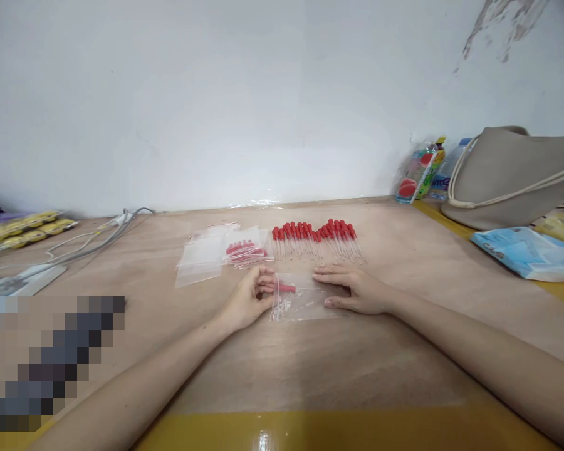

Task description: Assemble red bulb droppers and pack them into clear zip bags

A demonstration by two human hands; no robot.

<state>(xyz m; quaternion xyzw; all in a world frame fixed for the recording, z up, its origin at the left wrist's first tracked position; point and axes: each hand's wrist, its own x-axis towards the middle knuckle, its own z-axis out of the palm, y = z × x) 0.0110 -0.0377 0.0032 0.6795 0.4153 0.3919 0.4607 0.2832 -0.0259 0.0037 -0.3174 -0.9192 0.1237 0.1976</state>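
Note:
A small clear plastic bag (301,300) lies flat on the wooden table (310,369) in front of me, with a red-capped dropper (286,288) partly inside its left mouth. My left hand (249,299) pinches the bag's left edge and the dropper's red end. My right hand (352,289) lies flat on the bag's right side, fingers stretched out, pressing it down. Just beyond the bag a row of red-capped glass droppers (317,239) is spread on the table.
Filled bags of droppers (247,250) and empty clear bags (202,260) lie at the left of the row. A beige tote bag (512,175), drink bottles (420,172) and a blue packet (529,250) sit at the right. Cables (94,241) and yellow packs (28,227) are at the left.

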